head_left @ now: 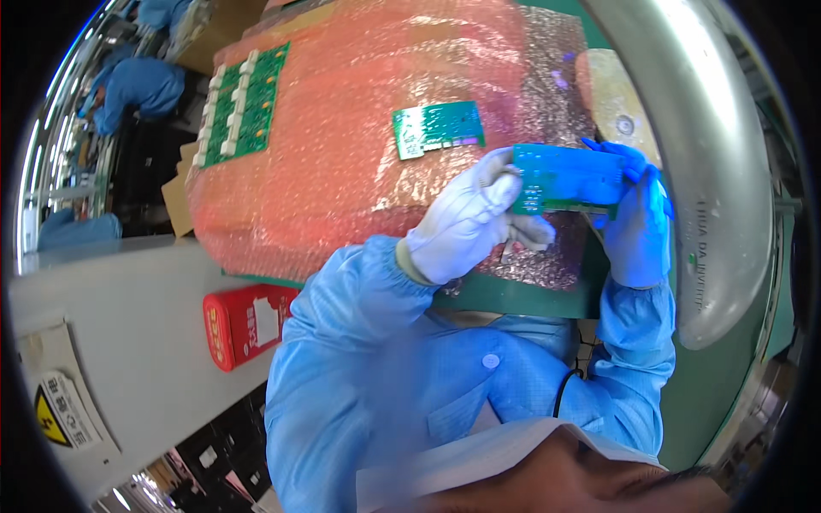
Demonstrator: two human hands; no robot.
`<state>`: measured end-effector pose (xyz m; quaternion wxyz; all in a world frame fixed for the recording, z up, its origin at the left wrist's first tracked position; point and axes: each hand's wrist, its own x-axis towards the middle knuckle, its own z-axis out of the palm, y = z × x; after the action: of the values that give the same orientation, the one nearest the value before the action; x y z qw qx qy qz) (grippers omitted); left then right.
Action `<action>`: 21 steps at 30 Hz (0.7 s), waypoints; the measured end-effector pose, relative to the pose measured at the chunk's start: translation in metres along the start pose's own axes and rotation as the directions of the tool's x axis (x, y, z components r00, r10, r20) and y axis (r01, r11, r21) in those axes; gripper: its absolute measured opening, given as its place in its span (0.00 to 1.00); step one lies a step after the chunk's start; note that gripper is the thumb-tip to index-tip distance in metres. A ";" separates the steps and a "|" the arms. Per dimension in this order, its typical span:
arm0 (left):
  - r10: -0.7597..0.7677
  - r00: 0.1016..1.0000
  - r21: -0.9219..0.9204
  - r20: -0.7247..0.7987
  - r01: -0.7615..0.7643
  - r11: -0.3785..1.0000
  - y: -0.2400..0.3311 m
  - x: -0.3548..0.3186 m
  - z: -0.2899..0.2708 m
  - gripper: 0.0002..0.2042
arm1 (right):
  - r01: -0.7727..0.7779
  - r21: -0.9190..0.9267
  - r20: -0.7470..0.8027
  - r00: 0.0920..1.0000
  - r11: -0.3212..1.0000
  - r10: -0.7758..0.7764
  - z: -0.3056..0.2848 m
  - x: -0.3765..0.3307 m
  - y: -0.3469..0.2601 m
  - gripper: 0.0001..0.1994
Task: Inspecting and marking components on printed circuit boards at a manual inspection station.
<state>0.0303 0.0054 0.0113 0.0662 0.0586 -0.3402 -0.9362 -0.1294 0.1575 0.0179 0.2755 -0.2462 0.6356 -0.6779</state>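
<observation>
Between my two gloved hands a green circuit board (560, 178) is held up, lit by bluish light. My left hand (475, 209), in a white glove, grips its left edge with thumb and fingers. On the board's right edge, my right hand (640, 218) closes its fingers; its glove looks blue under the light. A second green circuit board (453, 124) lies on the pink bubble wrap (333, 171) just beyond my left hand. At the far left of the wrap sits a larger green board panel (256, 111) with rows of white connectors.
A big silvery lamp housing (718, 171) arches close along my right side. Clear bubble wrap (552, 77) covers the green mat (505, 295). To the left stand a red container (248, 325) and a grey surface (137, 316). Another person in blue (141, 90) is at the far left.
</observation>
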 end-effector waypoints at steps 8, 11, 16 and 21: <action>0.030 1.000 0.008 0.001 -0.030 1.000 -0.003 0.002 -0.002 0.24 | 0.158 -0.076 -0.005 0.987 0.985 -0.159 -0.015 -0.006 0.015 0.20; 0.050 0.999 0.019 0.004 -0.050 0.999 -0.004 0.003 -0.005 0.25 | 0.045 0.191 -0.086 0.996 0.981 -0.029 -0.017 -0.002 0.028 0.19; 0.056 0.998 0.048 -0.010 -0.056 0.997 -0.002 0.003 -0.004 0.25 | 0.070 -0.068 -0.081 0.994 0.995 -0.075 -0.028 0.001 0.055 0.19; 0.043 0.999 0.040 -0.020 -0.043 0.998 0.001 0.003 0.001 0.23 | 0.093 -0.324 -0.050 0.992 0.942 -0.115 -0.051 0.000 0.072 0.18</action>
<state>0.0271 0.0048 0.0122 0.0888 0.0625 -0.3590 -0.9270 -0.1600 0.1913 -0.0574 0.1738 -0.2975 0.7325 -0.5872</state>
